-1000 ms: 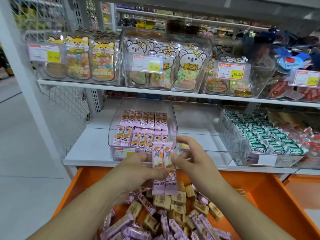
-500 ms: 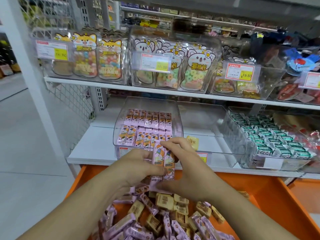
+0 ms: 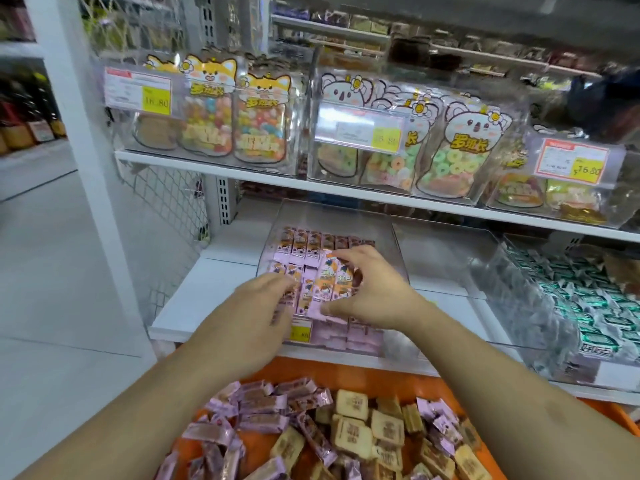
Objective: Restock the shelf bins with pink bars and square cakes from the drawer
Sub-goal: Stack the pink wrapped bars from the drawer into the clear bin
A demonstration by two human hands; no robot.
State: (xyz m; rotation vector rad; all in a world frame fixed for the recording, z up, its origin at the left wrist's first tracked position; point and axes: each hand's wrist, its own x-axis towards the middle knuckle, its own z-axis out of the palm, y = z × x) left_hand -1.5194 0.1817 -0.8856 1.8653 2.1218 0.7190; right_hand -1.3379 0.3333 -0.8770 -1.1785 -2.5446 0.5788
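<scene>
My hands have moved up from above the orange drawer (image 3: pixel 346 377) into the clear shelf bin (image 3: pixel 398 244). My right hand (image 3: pixel 370 289) pinches pink bars (image 3: pixel 329 282) over the stocked rows; my left hand (image 3: pixel 266 299) steadies them, fingers relaxed.

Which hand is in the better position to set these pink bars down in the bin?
Probably the right hand: it pinches the pink bars and is already over the bin. The left hand lies at the bin's front and touches only the left side of the bars.
</scene>
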